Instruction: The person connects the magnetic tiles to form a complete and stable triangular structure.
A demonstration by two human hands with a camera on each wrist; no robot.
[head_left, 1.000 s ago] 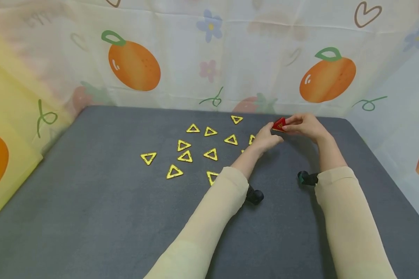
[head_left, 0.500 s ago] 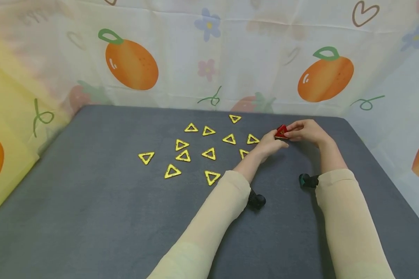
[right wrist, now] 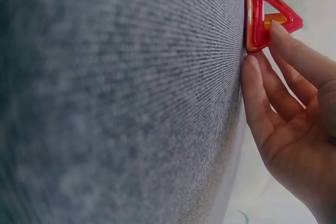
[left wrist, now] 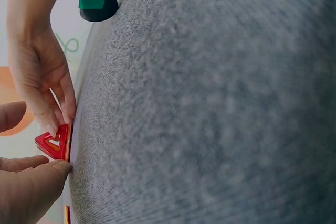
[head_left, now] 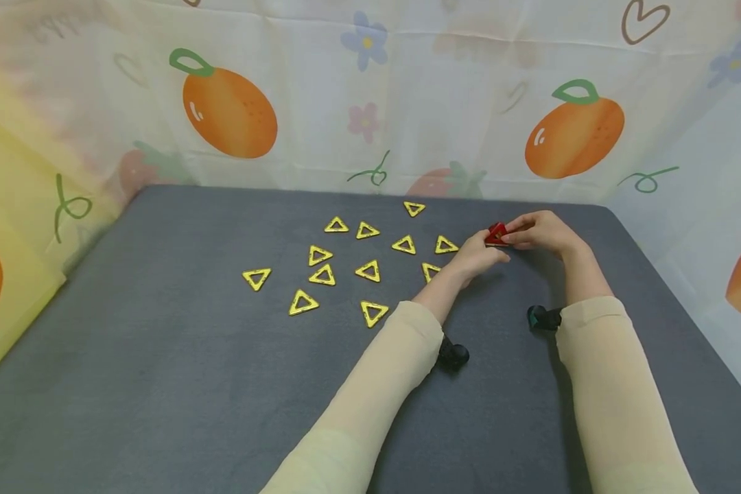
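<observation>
A red triangular building tile (right wrist: 262, 19) with an open middle stands upright at the table's far right. A thin yellowish layer shows along its base in the right wrist view. My right hand (head_left: 546, 231) pinches this tile, its thumb (right wrist: 302, 51) at the cut-out and its other fingers behind. From the left, my left hand (head_left: 477, 255) reaches in with fingertips (left wrist: 62, 167) right at the tile's lower corner, while its thumb stays apart. Left of my hands lie several flat yellow triangular tiles (head_left: 368, 270), also hollow in the middle; the left forearm passes beside the nearest ones.
The dark grey table (head_left: 160, 384) ends at the back against a fruit-printed curtain (head_left: 321, 103). Black wrist-worn devices (head_left: 453, 353) jut out beside both sleeves. In the left wrist view, a thin red and yellow edge (left wrist: 67, 214) shows below my left hand.
Both hands brought the red tile slightly down and nearer, then stayed almost still over the last half second. Yellow tiles once hidden behind the left hand now show. The head view shifted slightly.
</observation>
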